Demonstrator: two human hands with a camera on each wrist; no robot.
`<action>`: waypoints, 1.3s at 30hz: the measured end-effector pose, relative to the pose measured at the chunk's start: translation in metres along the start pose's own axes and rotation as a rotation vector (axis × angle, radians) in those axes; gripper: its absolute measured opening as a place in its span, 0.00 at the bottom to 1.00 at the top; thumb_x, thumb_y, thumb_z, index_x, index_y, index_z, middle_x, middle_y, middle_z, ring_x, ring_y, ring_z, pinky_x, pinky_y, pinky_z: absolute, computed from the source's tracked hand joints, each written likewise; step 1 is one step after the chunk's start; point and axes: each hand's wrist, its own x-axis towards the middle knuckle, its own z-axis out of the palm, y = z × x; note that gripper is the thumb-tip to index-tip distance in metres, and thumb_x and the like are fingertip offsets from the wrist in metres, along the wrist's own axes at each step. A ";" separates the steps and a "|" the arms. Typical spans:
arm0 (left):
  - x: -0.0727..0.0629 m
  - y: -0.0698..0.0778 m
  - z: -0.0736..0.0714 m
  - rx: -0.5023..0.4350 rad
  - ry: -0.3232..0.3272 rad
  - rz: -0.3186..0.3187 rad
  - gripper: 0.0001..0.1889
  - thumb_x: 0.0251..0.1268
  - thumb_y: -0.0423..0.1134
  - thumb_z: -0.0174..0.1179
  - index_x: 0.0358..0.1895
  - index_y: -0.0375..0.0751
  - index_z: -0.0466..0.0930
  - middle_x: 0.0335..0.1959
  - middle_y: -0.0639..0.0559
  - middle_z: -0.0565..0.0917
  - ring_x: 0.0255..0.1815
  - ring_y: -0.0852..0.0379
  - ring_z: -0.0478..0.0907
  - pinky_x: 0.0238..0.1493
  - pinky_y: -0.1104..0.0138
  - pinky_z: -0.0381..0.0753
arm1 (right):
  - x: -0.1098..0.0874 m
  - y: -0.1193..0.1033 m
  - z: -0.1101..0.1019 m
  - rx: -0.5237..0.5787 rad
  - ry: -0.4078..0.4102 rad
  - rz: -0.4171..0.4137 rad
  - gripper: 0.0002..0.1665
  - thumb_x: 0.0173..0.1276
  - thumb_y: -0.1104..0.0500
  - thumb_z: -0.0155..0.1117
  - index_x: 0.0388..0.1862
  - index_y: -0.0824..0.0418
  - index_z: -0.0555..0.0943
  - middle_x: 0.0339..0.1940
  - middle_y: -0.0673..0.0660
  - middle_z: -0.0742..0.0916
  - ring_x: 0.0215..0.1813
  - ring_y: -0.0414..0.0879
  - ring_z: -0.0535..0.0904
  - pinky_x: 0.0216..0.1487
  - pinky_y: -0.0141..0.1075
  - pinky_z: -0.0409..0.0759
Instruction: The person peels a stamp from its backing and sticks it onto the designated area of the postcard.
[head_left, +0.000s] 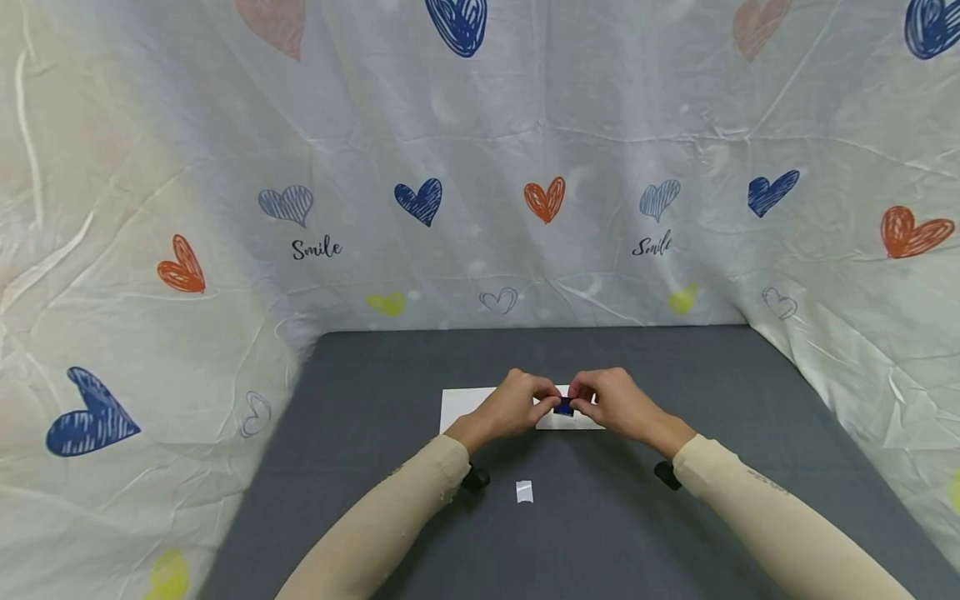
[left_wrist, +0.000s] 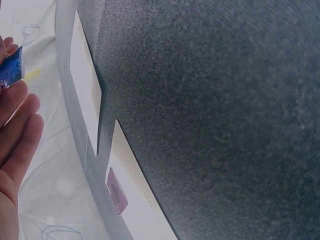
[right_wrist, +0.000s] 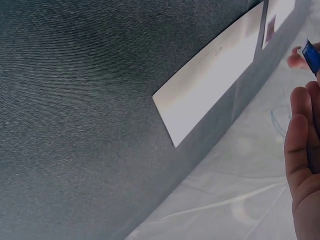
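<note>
A small, flat blue piece [head_left: 564, 407], like a postage stamp, is held up between both hands. My left hand [head_left: 512, 403] pinches its left side between thumb and finger, and my right hand [head_left: 617, 402] pinches the right side. Beneath them lies a flat white envelope-like rectangle [head_left: 572, 423] with faint marks on its face. To its left is a second white rectangle [head_left: 459, 403], partly covered by the left hand; it carries a purple stamp-like piece [left_wrist: 118, 192] with a dark oval. The left wrist view shows the blue piece [left_wrist: 13, 70] above the table.
On the dark grey table [head_left: 592, 533], nearer to me, lies a small whitish slip [head_left: 524, 492]. A pale curtain [head_left: 480, 242] printed with hearts hangs behind the table and along both sides. Black wrist devices [head_left: 477, 478] sit below both cuffs.
</note>
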 end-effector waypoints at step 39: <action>-0.004 0.000 0.004 -0.033 0.050 -0.015 0.09 0.80 0.38 0.64 0.46 0.40 0.93 0.38 0.52 0.94 0.34 0.65 0.84 0.39 0.71 0.83 | -0.003 -0.003 0.015 0.101 0.050 -0.038 0.06 0.72 0.67 0.73 0.44 0.59 0.91 0.38 0.50 0.93 0.37 0.37 0.87 0.42 0.45 0.90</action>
